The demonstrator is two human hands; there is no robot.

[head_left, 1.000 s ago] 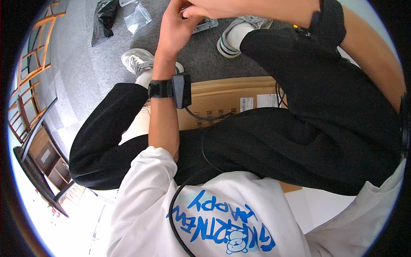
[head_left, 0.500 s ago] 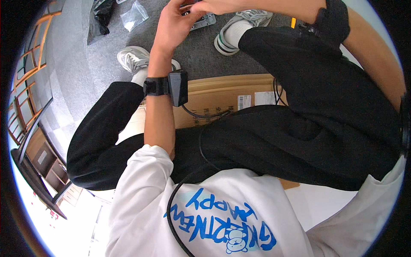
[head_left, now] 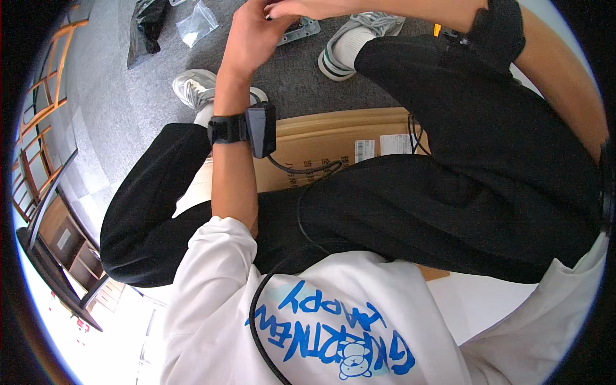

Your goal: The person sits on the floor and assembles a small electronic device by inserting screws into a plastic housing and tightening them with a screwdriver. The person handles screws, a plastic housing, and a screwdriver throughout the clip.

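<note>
At the top edge my left hand (head_left: 249,40) and my right hand (head_left: 308,8) meet, fingertips together. Both look closed in a pinch, but whatever they hold is hidden behind the fingers and cut off by the frame. Just beyond and partly under them is a grey metal part with holes (head_left: 308,29), its left side covered by my hands. A black strap with a box-shaped device (head_left: 261,131) sits on my left wrist, and a cable runs from it.
A flattened cardboard box (head_left: 321,138) lies between my legs. My shoes (head_left: 194,88) rest on the grey carpet (head_left: 282,83). A clear plastic bag (head_left: 197,25) and a black bag (head_left: 147,32) lie far left. Wooden chairs (head_left: 48,96) stand at the left rim.
My left hand and forearm have shifted slightly left, and the right hand has moved with it. The two hands stay together, and more of the grey metal part shows.
</note>
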